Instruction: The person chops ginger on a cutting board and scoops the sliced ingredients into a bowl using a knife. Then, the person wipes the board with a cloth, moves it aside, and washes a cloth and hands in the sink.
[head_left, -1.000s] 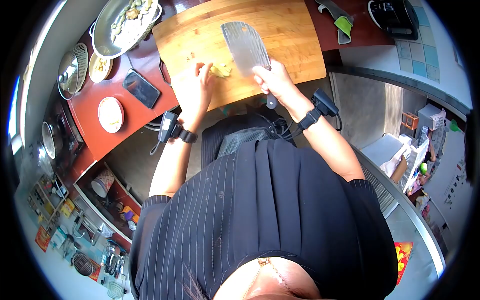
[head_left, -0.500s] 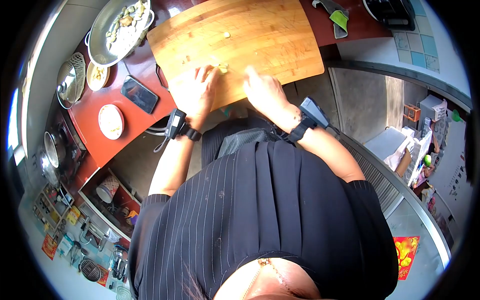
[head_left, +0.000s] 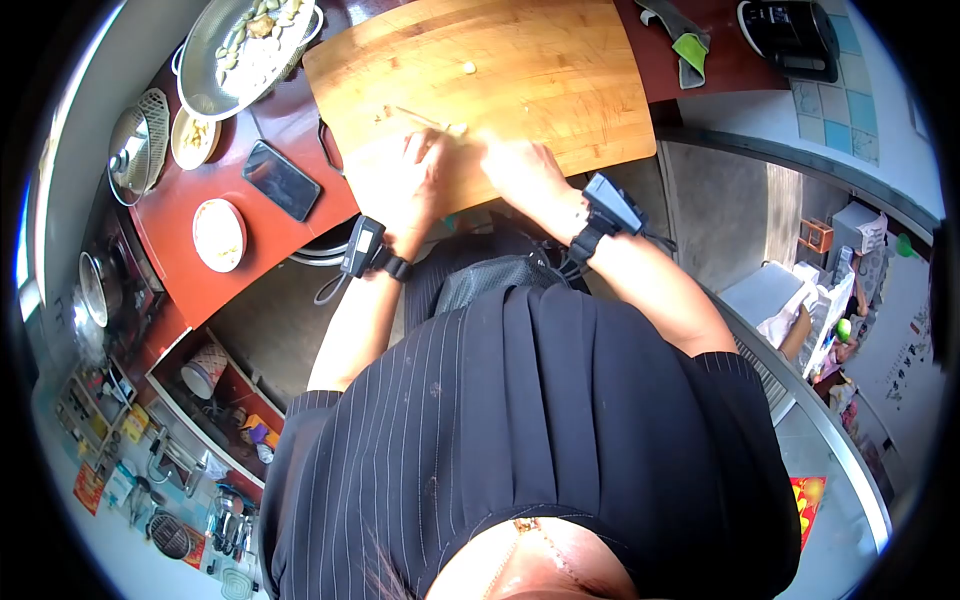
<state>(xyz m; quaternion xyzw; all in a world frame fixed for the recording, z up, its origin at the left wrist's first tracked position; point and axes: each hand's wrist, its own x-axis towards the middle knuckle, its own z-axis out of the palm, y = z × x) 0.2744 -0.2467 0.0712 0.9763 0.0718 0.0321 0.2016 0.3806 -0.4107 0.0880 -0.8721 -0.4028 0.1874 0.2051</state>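
One small pale piece (head_left: 469, 68) lies by itself on the wooden board (head_left: 560, 100), and more pale food (head_left: 457, 129) sits nearer the person, right in front of the hands. Close handwork on that food looks to be in hand, and with fingers so near it, it calls for a steady hold and care. The left hand (head_left: 400, 175) has its fingers bent beside the food; from where I stand I cannot tell whether they pinch any of it. The right hand (head_left: 520, 170) is curled and blurred, its grip hidden from me. A thin streak (head_left: 425, 118) slants just beyond the left fingers, perhaps a blade seen edge-on. Off to the left lie a phone (head_left: 281, 180), an oval dish (head_left: 219, 235) and a metal pan (head_left: 235, 85) holding pale lumps.
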